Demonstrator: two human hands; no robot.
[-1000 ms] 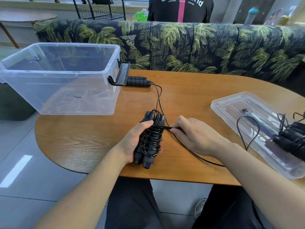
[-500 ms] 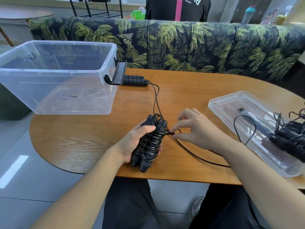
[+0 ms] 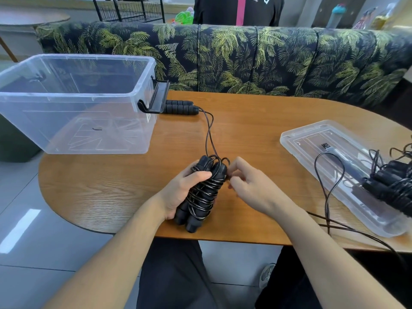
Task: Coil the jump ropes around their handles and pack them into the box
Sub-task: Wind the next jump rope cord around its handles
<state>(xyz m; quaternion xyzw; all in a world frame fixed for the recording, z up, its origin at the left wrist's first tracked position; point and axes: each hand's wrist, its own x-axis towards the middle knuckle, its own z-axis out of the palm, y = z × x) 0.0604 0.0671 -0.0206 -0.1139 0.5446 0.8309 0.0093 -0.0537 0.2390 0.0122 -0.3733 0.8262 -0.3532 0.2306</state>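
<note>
At frame centre, my left hand (image 3: 182, 192) grips the coiled jump rope (image 3: 204, 192); my right hand (image 3: 249, 188), fingers (image 3: 234, 166) curled, pinches its cord beside the handles.

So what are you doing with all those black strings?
They are jump ropes. The left hand grips one rope bundle, its cord coiled around the handles, and the right hand pinches the cord end beside it. The clear box holds no ropes yet. Another rope's handles lie by the box, and more ropes sit on the lid.
</note>
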